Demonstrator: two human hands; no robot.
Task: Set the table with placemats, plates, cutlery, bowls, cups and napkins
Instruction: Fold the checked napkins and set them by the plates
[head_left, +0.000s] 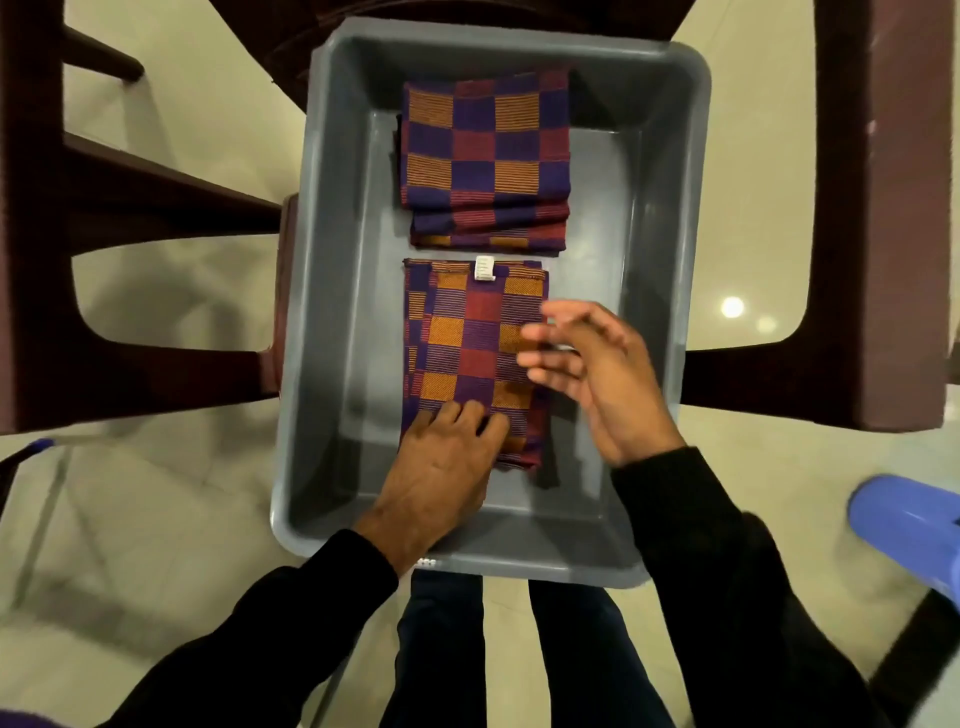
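No text can be read. A small white sewn-in tag (485, 268) sits on the twelve o'clock edge of the near folded checked cloth (467, 343), but its print is too small to make out. A faint white marking (426, 561) on the grey tub (332, 364) rim at six o'clock is blurred.

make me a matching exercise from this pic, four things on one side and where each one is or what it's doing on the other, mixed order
Things:
1. left hand
2. right hand
3. near napkin stack
4. far napkin stack

States:
A. untouched, at the far end of the grey bin
B. blurred, fingers spread above the bin
C. bears a white tag at its far edge
D. fingers on the near stack's near end

Pairs: 1-D, 2-B, 3-C, 4-A
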